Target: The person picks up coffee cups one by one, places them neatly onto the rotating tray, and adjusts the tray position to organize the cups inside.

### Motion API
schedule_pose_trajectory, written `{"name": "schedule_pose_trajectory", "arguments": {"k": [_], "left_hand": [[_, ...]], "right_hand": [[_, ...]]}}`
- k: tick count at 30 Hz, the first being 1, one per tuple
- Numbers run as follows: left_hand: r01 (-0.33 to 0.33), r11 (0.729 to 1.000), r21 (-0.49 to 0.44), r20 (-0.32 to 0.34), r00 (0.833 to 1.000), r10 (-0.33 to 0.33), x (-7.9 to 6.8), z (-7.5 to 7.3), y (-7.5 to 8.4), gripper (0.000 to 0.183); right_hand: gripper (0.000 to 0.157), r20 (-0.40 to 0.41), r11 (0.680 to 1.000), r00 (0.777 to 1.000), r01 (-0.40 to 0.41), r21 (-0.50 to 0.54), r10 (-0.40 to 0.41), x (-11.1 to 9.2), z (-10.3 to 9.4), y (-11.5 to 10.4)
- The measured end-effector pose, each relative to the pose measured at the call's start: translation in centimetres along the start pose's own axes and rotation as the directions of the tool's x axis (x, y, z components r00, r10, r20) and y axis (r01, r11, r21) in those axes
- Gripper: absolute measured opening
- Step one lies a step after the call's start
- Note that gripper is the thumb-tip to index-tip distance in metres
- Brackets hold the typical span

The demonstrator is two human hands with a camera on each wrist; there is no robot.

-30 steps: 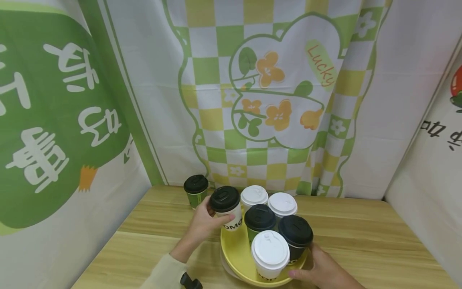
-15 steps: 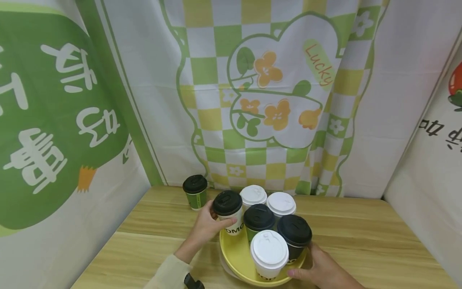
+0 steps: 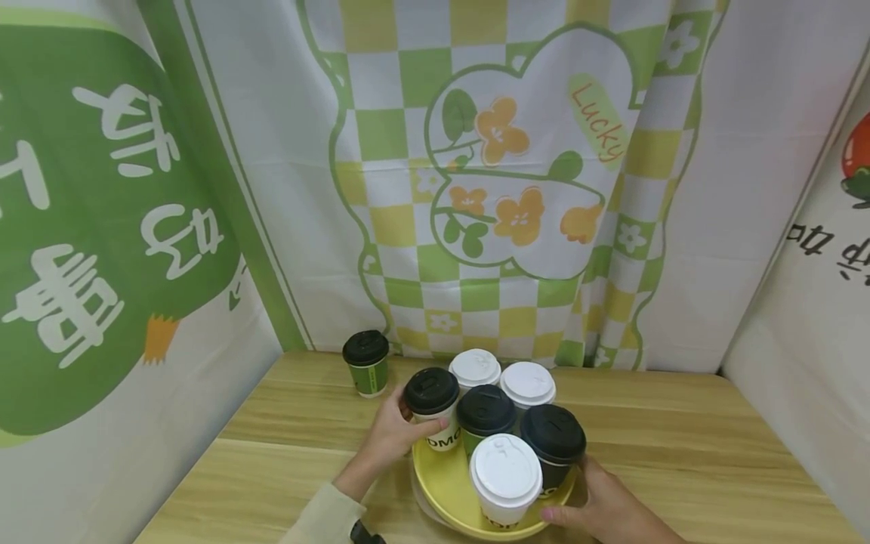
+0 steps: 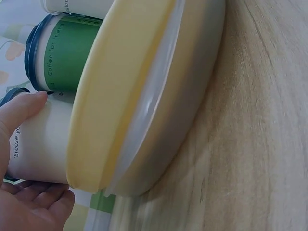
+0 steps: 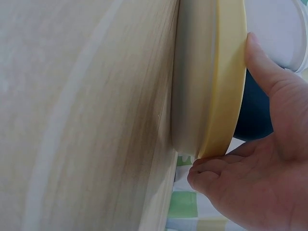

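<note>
My left hand [image 3: 394, 438] grips a white paper coffee cup [image 3: 442, 432] with a black lid, thumb across its front and fingers round its far side. The cup stands at the left of a round yellow tray [image 3: 438, 491]; in the left wrist view its bottom is at the tray rim. My right hand [image 3: 608, 502] holds the tray's right edge; in the right wrist view the thumb [image 5: 260, 60] lies on the rim and the fingertips curl against it. Beside that hand is a black cup [image 3: 553, 438]. A white-lidded cup [image 3: 506, 476] stands at the front.
A green cup with black lid [image 3: 485, 412] stands mid-tray, with white-lidded cups [image 3: 476, 368] behind. Another green cup [image 3: 369, 370] stands on the wooden table [image 3: 272, 453] at back left. A pale base [image 4: 192, 96] lies under the tray. A checked curtain [image 3: 469, 302] hangs behind.
My left hand has brought the white cup with the black lid slightly right, downward and toward me on the tray's left side. The right hand keeps its place at the tray edge.
</note>
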State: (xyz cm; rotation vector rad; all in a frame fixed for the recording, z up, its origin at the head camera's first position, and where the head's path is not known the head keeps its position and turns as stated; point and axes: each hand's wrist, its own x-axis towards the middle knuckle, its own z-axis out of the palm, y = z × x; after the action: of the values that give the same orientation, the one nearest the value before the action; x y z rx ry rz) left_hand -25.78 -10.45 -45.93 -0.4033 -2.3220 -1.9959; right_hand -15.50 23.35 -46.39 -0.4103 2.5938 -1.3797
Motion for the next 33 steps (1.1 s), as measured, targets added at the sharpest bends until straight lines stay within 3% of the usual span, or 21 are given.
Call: {"name": "schedule_pose_trajectory", "arguments": {"k": [25,33], "left_hand": [[-0.027,0.999,0.03,0.026,0.999,0.027,-0.33,0.22,-0.28,0.073],[-0.015,0.997,0.078,0.074,0.997,0.009,-0.61,-0.73,-0.07,0.087]], "right_hand": [[0.107,-0.022,0.998,0.998,0.052,-0.044,-0.053,-0.04,0.19,-0.04],[0.109,-0.024,0.999,1.0,0.009,-0.049,-0.01,-0.11,0.31,-0.08]]}}
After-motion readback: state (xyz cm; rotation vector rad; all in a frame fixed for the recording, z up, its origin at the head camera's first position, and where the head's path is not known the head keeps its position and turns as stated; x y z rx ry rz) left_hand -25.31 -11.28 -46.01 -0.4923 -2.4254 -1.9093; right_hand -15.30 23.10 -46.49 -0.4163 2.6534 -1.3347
